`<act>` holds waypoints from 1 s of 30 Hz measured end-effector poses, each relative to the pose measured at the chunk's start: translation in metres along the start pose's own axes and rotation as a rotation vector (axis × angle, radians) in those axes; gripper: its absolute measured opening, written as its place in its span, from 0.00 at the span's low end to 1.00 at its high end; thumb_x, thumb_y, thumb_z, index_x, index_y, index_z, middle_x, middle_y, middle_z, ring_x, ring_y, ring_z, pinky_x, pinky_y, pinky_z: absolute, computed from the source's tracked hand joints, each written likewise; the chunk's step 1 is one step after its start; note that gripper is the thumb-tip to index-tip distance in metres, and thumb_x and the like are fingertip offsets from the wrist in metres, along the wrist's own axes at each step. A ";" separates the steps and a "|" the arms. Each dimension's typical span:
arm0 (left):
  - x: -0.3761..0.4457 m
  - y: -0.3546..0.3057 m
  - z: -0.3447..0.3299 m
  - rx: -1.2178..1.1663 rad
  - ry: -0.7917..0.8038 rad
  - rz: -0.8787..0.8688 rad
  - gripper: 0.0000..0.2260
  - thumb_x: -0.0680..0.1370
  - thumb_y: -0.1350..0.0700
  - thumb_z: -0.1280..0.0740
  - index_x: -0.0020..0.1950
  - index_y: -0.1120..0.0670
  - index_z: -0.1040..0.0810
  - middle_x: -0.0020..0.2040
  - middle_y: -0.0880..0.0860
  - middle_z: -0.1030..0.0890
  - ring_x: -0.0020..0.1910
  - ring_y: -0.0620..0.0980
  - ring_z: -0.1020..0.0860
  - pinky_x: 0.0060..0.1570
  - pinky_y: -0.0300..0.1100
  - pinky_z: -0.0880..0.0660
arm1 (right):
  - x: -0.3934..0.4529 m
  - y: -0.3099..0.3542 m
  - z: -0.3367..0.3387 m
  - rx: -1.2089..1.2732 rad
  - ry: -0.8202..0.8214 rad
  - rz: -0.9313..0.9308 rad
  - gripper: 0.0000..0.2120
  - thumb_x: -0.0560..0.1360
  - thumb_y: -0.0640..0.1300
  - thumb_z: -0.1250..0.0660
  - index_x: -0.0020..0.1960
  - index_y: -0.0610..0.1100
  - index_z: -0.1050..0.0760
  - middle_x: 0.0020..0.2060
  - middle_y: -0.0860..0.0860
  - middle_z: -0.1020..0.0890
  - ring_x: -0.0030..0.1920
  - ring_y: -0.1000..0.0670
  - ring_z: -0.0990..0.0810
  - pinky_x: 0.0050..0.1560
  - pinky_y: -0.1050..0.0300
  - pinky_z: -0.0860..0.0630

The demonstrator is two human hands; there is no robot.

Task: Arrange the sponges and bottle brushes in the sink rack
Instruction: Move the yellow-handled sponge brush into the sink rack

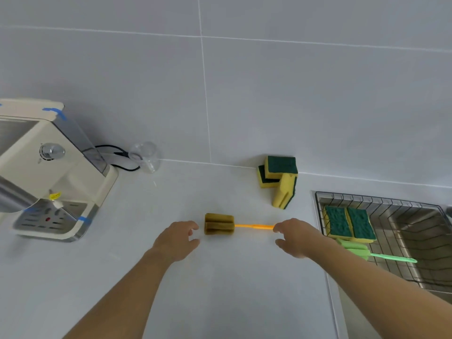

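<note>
An orange-handled bottle brush [254, 226] with a brown sponge head lies flat on the white counter. My left hand [177, 239] hovers just left of its sponge head, fingers apart, holding nothing. My right hand [296, 237] is at the handle's right end, fingers curled around it but apart; I cannot tell if they touch it. Three yellow-green sponges [278, 178] are piled against the wall. In the wire sink rack [391, 201] lie two sponges [348, 223] green side up and a green bottle brush [381, 255], partly hidden by my right forearm.
A cream coffee machine [49, 172] stands at the left, with a clear measuring cup [146, 156] and a black cable behind it. The steel sink [428, 238] lies under the rack at the right. The tiled wall rises behind the counter.
</note>
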State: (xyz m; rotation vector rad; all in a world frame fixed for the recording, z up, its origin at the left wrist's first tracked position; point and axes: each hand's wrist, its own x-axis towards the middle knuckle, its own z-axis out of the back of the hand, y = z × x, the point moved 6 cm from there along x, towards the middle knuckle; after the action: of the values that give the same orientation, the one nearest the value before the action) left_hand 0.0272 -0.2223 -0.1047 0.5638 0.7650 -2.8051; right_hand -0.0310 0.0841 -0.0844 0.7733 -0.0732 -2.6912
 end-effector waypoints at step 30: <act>0.036 -0.043 -0.006 -0.020 -0.072 -0.346 0.17 0.72 0.56 0.30 0.61 0.47 0.26 0.54 0.44 0.25 0.46 0.47 0.24 0.46 0.42 0.26 | 0.029 0.026 -0.004 -0.018 -0.099 0.156 0.08 0.80 0.48 0.40 0.53 0.46 0.25 0.47 0.49 0.23 0.45 0.47 0.23 0.42 0.53 0.25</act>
State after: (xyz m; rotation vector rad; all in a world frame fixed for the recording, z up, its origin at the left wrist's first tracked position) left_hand -0.0153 -0.1848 -0.1045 0.3531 0.9563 -3.1039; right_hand -0.0439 0.0505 -0.0988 0.6026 -0.1281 -2.5766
